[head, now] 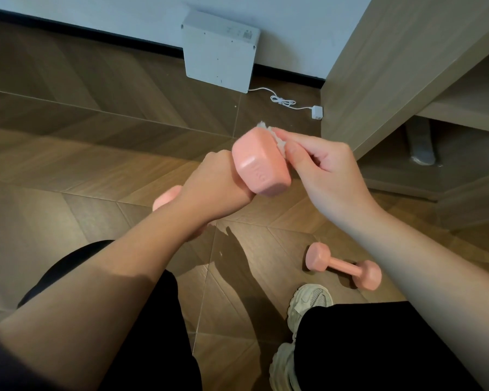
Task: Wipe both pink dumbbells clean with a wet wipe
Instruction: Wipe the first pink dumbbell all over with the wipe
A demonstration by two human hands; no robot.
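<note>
The held dumbbell [260,162] is up in the air in front of the person, gripped around its handle by the left hand [215,190], whose fingers are wrapped tight; its far head points up and away, the near head [165,197] peeks out below the wrist. The right hand [325,170] pinches a crumpled white wet wipe [275,139] against the upper head's far side. The second dumbbell [343,268] lies on the wooden floor [82,153], just beside a pale sneaker [311,300]. A white box [219,52] stands against the wall, its cable [285,101] nearby.
</note>
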